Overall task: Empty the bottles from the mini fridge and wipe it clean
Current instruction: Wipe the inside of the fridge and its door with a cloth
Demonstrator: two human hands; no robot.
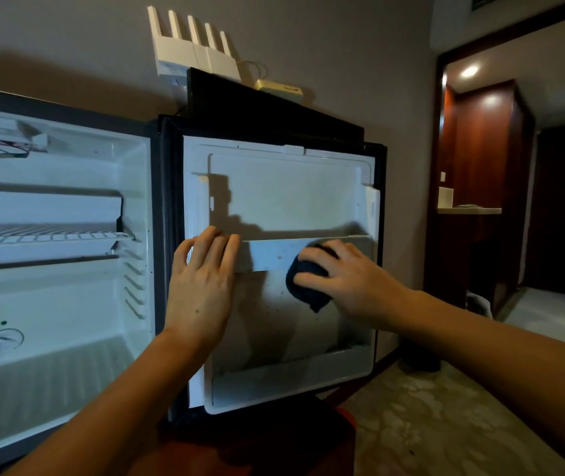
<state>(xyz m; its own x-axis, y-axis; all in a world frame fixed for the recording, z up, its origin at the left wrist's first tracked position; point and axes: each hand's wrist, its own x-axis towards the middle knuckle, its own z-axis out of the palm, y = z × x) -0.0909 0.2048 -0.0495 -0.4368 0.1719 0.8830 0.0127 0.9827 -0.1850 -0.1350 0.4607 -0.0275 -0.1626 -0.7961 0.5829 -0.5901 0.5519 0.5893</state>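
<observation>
Nearest the camera, a reddish-orange surface [308, 451] lies below the fridge door, with patterned carpet [429, 417] to its right. The mini fridge [54, 304] stands open on the left, its white inside showing a wire shelf [44, 235] and ribbed floor. Its door [281, 269] is swung open to the right, inner side facing the person. The left hand [202, 283] lies flat with fingers straight and together, resting on the left end of the door's shelf rail [267, 255]. The right hand [346, 280] curls its fingers round a dark cloth [305, 276], pressing it against the rail's right part and the panel just below. Speckles dot the door panel. Farther off, white routers [191, 46] stand on top of the fridge, and a dark wooden cabinet [480, 166] stands in the hallway at right
</observation>
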